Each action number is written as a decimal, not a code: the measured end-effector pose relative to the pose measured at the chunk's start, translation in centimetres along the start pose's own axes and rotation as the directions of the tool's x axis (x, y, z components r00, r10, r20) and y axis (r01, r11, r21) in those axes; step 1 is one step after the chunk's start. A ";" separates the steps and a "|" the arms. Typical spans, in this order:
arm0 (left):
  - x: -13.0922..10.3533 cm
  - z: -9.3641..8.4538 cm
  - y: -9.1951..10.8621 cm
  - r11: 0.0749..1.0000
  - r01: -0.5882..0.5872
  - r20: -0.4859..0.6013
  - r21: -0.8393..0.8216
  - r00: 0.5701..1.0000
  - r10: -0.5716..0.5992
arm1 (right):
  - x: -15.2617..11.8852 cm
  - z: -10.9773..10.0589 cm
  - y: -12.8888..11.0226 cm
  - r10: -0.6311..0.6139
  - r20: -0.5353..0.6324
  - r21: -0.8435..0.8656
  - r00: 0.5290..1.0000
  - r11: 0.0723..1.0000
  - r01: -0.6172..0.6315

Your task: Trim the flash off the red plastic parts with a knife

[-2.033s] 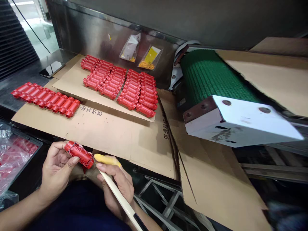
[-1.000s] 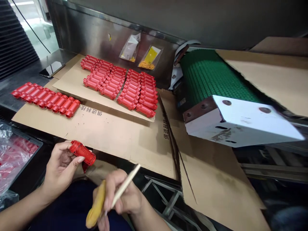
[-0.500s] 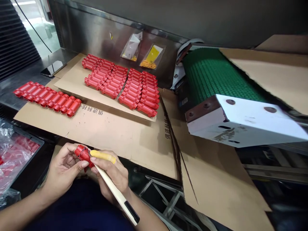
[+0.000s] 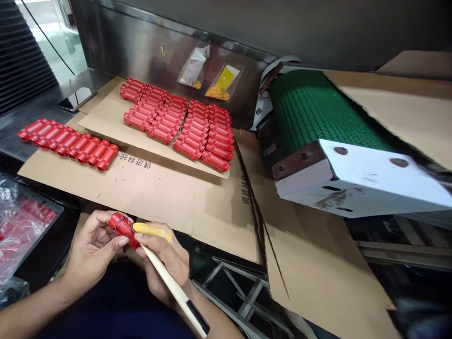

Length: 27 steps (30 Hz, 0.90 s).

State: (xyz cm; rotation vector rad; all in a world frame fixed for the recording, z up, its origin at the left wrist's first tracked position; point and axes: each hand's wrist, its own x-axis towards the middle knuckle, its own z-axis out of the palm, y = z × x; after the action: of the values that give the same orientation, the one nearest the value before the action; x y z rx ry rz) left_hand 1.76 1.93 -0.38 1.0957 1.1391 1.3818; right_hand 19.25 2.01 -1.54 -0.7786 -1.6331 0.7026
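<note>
At the bottom left of the view, my left hand (image 4: 97, 247) pinches a red ribbed cylindrical part (image 4: 123, 227) between thumb and fingers. My right hand (image 4: 164, 259) is closed round a pale, flat-handled tool (image 4: 173, 285) with a black end, and its fingers also touch the red part. A yellow cover (image 4: 152, 230) is on one finger of that hand. The tool's tip is hidden at the red part. Beyond the hands, a row of similar red parts (image 4: 70, 143) lies on cardboard, and several more rows (image 4: 176, 122) lie on a raised cardboard sheet.
A green conveyor belt (image 4: 325, 113) with a white metal end (image 4: 381, 183) stands at the right. Two small plastic bags (image 4: 221, 84) hang on the metal wall. A phone (image 4: 77, 99) lies at the back left. A bin with plastic-wrapped red parts (image 4: 26, 221) is at the left edge.
The red part has turned slightly in my fingers, showing more of its side. The tool's black end has shifted a little right and down.
</note>
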 end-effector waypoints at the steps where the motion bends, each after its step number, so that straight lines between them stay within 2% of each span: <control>1: 0.0 0.0 0.0 1.000 0.001 0.007 0.000 1.000 -0.001 | 0.1 -0.1 0.0 0.007 0.011 0.004 1.000 1.000 -0.007; 15: -0.2 -0.1 -0.2 0.998 -0.046 0.039 0.037 0.998 0.044 | 0.3 -0.3 -0.2 0.055 0.030 -0.019 0.998 0.998 -0.055; 17: -0.2 -0.1 -0.4 0.998 -0.055 0.044 0.041 0.998 0.053 | 0.5 -0.3 -0.1 0.037 0.065 -0.042 0.997 0.999 -0.034; 20: -0.1 -0.1 -0.5 1.000 -0.030 0.014 -0.001 0.999 0.030 | 0.9 -0.8 0.1 -0.049 0.127 -0.073 0.991 0.996 0.058; 22: 0.1 -0.3 -0.4 0.993 0.040 0.010 -0.108 0.999 -0.040 | 1.1 -1.7 0.3 0.004 0.072 -0.014 0.997 1.000 -0.003; 24: 0.5 -0.6 0.0 0.956 0.172 0.078 -0.237 0.984 -0.158 | 1.3 -2.9 0.3 0.172 -0.022 0.093 0.985 0.981 -0.169; 25: 0.6 -0.8 0.3 0.928 0.254 0.130 -0.274 0.966 -0.226 | 1.4 -3.5 0.3 0.256 -0.043 0.126 0.966 0.960 -0.249; 27: 0.9 -1.1 0.7 0.866 0.412 0.225 -0.282 0.906 -0.358 | 1.8 -4.2 0.2 0.384 0.006 0.116 0.923 0.917 -0.382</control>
State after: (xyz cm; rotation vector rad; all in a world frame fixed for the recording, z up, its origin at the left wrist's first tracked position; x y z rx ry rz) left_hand 0.48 2.70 0.17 0.6821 0.9083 1.0875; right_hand 23.11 3.72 0.14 -1.0313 -1.4218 1.0551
